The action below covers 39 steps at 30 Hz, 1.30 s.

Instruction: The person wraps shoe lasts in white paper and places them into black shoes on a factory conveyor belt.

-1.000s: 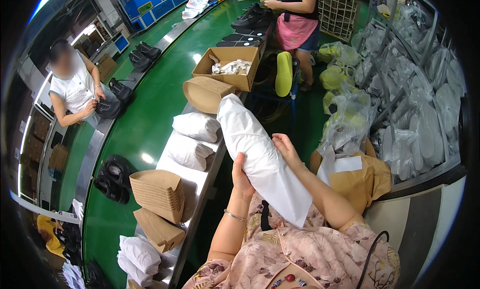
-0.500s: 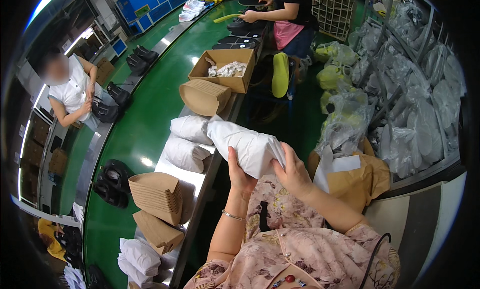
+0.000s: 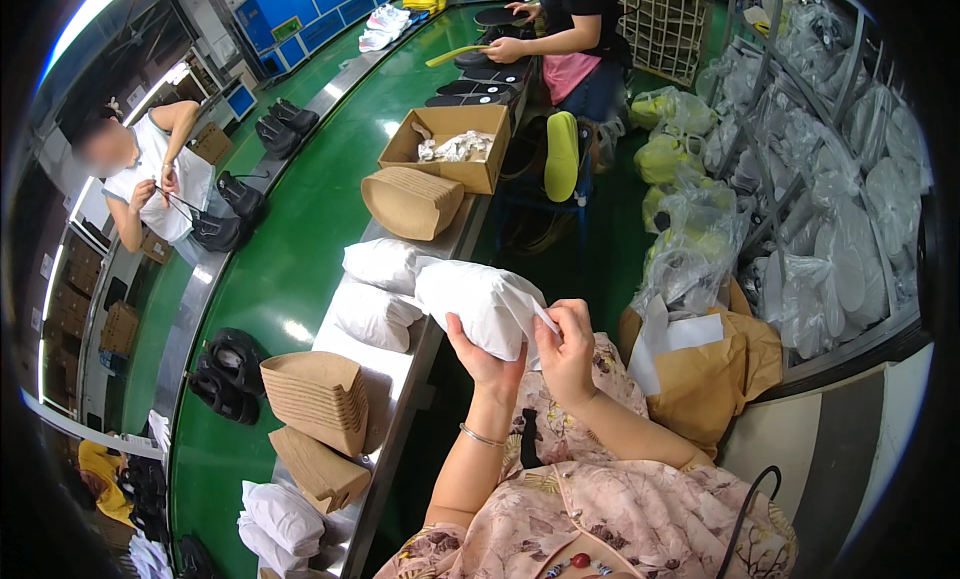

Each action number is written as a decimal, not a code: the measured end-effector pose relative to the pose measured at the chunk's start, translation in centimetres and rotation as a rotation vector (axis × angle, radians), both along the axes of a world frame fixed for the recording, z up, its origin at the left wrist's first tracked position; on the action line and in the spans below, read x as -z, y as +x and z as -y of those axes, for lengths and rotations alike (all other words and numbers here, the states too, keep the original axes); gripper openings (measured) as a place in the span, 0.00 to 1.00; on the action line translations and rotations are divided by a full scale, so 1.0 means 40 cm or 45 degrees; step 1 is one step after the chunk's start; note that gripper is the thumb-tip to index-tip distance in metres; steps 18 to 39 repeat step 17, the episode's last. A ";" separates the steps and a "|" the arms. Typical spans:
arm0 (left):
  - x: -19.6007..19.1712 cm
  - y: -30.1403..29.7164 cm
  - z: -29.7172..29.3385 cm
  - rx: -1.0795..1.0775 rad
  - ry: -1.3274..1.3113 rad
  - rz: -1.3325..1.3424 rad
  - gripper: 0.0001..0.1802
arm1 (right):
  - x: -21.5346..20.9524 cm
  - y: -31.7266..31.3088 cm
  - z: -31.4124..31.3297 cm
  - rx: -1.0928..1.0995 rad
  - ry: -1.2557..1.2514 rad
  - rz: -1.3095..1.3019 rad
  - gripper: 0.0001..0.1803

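I am seeing the white paper bundle (image 3: 480,304) covering the palm of my left hand (image 3: 487,357), so the grip beneath it is not showing. The fingertips of my right hand (image 3: 566,351) are disappearing behind a folded paper edge, and I cannot tell what the wrapping is enclosing. The lower picture edge is cutting off both my forearms and the white bundles (image 3: 280,519) at the near end of the steel shelf (image 3: 400,374). The top edge is cropping the seated co-worker (image 3: 575,39) above the shoulders. The cardboard box (image 3: 450,144) contents are too small to identify.
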<state>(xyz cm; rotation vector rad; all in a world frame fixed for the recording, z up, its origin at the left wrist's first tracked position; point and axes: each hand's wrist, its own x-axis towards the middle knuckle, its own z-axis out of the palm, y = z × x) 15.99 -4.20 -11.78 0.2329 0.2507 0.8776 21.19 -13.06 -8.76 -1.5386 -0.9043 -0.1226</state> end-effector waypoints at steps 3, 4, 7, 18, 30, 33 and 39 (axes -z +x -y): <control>-0.004 -0.002 0.000 -0.032 0.026 -0.052 0.42 | 0.011 0.010 -0.004 -0.208 0.071 -0.826 0.08; -0.007 -0.004 0.001 -0.036 0.036 -0.070 0.42 | 0.010 0.015 -0.005 -0.309 0.192 -1.063 0.08; -0.018 -0.009 0.002 0.014 0.026 0.013 0.40 | -0.007 0.030 -0.005 -0.569 0.394 -1.530 0.10; -0.066 -0.024 0.018 0.029 0.224 -0.088 0.38 | -0.041 0.075 0.009 -0.527 -0.078 -1.234 0.13; -0.066 -0.024 0.018 0.029 0.224 -0.088 0.38 | -0.041 0.075 0.009 -0.527 -0.078 -1.234 0.13; -0.066 -0.024 0.018 0.029 0.224 -0.088 0.38 | -0.041 0.075 0.009 -0.527 -0.078 -1.234 0.13; -0.066 -0.024 0.018 0.029 0.224 -0.088 0.38 | -0.041 0.075 0.009 -0.527 -0.078 -1.234 0.13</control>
